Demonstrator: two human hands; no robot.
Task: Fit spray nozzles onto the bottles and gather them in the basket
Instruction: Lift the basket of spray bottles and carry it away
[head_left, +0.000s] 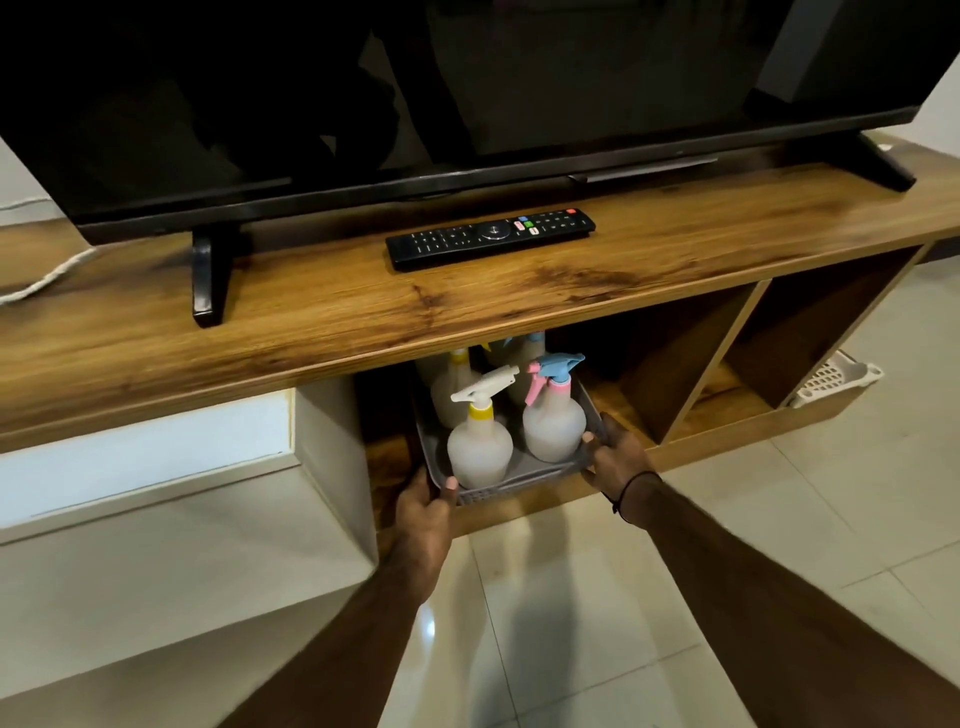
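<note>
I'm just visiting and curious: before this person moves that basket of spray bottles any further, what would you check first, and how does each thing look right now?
1. Left hand grips the near left corner of the basket: ok.
2. Right hand grips the basket's right side: ok.
3. Front bottles upright with nozzles fitted, the yellow-collared bottle and the pink-collared bottle: ok.
4. Back bottles upright and capped: cannot tell, the wooden top hides their upper parts.
5. Headroom between the nozzles and the wooden top: cannot tell from this angle.
6. Remote lies back from the top's front edge, clear of the basket: ok.
</note>
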